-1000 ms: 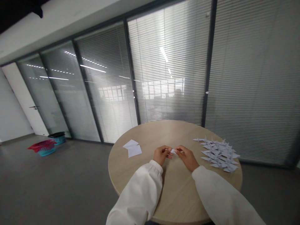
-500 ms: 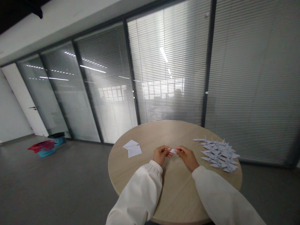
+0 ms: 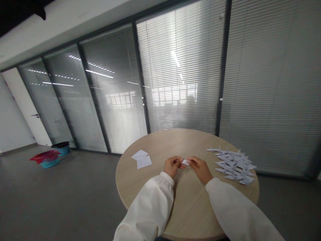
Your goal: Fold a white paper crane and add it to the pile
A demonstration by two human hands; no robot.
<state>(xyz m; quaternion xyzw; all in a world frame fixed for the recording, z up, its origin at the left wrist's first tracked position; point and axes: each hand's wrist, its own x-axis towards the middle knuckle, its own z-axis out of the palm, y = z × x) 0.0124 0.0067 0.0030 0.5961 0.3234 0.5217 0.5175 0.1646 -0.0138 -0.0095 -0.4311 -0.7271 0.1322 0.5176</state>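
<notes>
Both my hands meet over the middle of a round wooden table [image 3: 155, 140]. My left hand [image 3: 172, 165] and my right hand [image 3: 201, 168] each pinch one end of a small folded piece of white paper [image 3: 186, 162], held just above the tabletop. Both sleeves are white. To the right of my right hand lies a heap of several folded paper cranes [image 3: 233, 164]. To the left of my left hand lie flat white paper sheets [image 3: 142, 158].
Glass partitions with closed blinds [image 3: 180, 73] stand behind the table. On the grey floor at far left sit a red and blue basket [image 3: 47, 158] and a dark bin [image 3: 61, 146]. A white door [image 3: 27, 107] is at the left wall.
</notes>
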